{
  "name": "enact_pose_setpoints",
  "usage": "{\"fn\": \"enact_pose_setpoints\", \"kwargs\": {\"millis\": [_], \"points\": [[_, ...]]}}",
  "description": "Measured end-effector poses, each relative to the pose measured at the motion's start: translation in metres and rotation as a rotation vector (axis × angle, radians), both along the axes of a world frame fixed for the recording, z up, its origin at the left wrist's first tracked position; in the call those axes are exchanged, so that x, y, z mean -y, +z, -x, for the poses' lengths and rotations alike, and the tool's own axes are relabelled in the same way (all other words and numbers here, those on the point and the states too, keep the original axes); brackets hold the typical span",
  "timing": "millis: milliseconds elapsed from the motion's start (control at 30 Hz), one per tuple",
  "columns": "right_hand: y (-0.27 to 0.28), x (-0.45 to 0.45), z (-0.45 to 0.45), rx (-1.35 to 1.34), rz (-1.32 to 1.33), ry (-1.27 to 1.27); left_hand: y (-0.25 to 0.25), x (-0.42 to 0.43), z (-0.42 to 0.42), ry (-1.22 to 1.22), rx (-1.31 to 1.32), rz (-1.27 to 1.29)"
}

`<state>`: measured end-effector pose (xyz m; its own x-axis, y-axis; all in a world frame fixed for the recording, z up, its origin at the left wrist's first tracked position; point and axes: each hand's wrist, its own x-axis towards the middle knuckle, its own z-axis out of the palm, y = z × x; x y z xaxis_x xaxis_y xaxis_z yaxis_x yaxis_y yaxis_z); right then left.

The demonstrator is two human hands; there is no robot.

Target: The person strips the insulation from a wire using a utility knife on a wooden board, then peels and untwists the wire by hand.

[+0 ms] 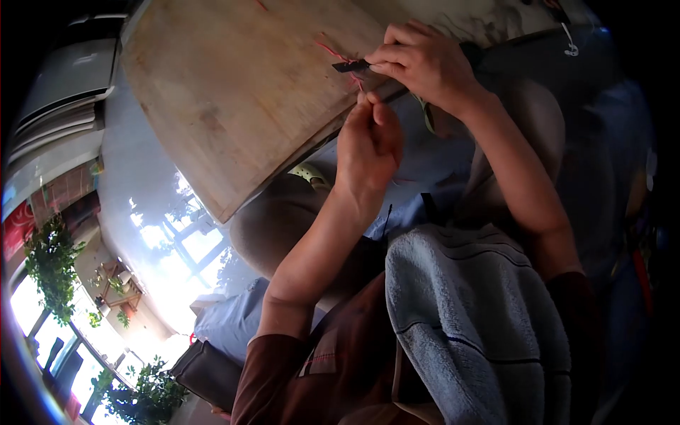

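At twelve o'clock, the thin red cord [331, 51] is pinched by the closed fingertips of the left hand [370, 145]; toward one o'clock, a small black piece [346, 67] is clamped by the right hand [428, 65], across the cord. Control is probably best had with the cord kept taut. Beyond, a wooden board [219, 99] is seen at eleven.

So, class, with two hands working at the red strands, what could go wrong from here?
The dark flat piece in the right hand is close to the left hand; if its edge is sharp, which I cannot tell, it might cause a nick. The thin red strands could slip from the left hand's pinching grip.
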<state>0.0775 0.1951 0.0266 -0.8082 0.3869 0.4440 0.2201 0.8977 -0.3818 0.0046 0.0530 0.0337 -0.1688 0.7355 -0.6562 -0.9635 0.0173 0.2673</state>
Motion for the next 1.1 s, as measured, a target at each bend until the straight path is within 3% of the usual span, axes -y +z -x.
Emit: {"fn": "enact_pose_setpoints", "kwargs": {"millis": [100,200,400,600,667,767,1100], "points": [[0.008,0.0,-0.002,0.037,0.06,0.035,-0.001,0.011,0.0,-0.033,-0.025,-0.124],[0.01,0.0,-0.006,0.072,0.086,0.05,0.012,0.004,-0.007,0.0,-0.172,0.073],[0.007,-0.001,-0.006,0.069,0.045,0.079,0.0,0.006,0.003,-0.02,-0.202,-0.006],[0.013,-0.003,-0.008,0.083,0.083,0.073,-0.01,0.002,-0.001,-0.07,-0.443,0.072],[0.017,-0.004,-0.01,0.066,0.116,0.032,-0.012,0.004,0.001,-0.089,-0.393,0.035],[0.015,-0.013,-0.012,-0.019,-0.083,-0.031,-0.012,0.006,0.002,-0.091,-0.337,0.015],[0.02,-0.002,-0.021,0.086,0.051,0.156,-0.007,0.005,0.001,-0.082,-0.325,0.02]]}}
